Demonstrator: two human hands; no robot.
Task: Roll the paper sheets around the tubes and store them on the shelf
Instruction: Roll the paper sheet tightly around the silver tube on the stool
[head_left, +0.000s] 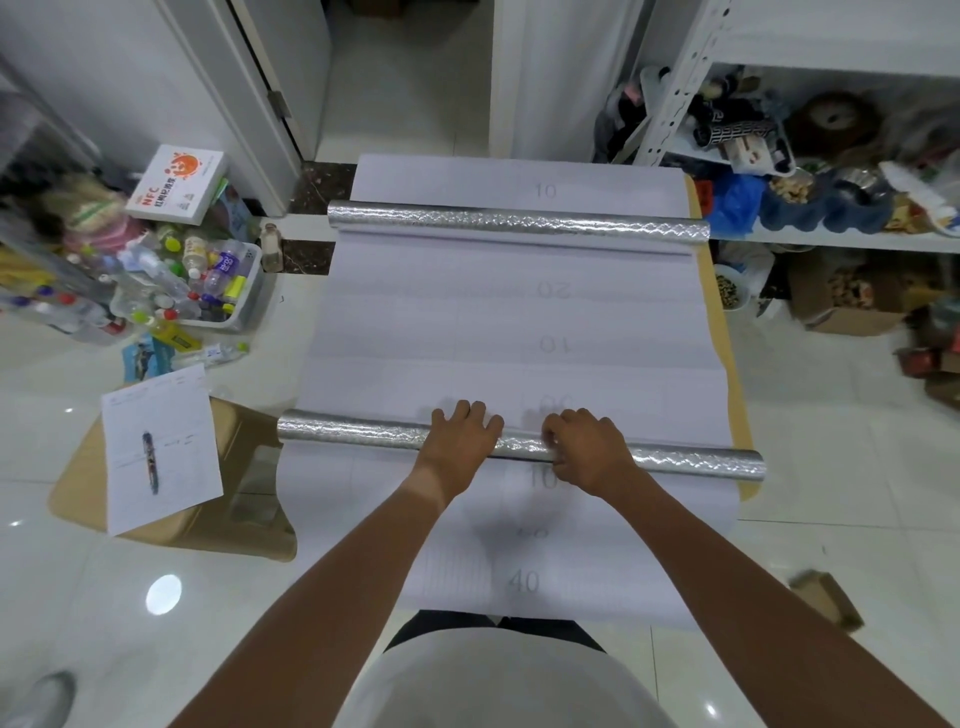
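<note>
Silver near tube (363, 434) lay across the white paper sheet (509, 322) on the table | left hand (460, 434) rested flat on it, fingers loose | right hand (584, 449) curled over it, gripping | far tube (519, 222) across sheet's far end | shelf (831, 241) at right

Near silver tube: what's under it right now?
The near silver tube lies on the white paper sheet, both hands on top. The table beneath is covered except its tan edge.

The right hand (587, 452) hides its fingertips; shelf (831, 239) clutter is too blurred to identify.
</note>
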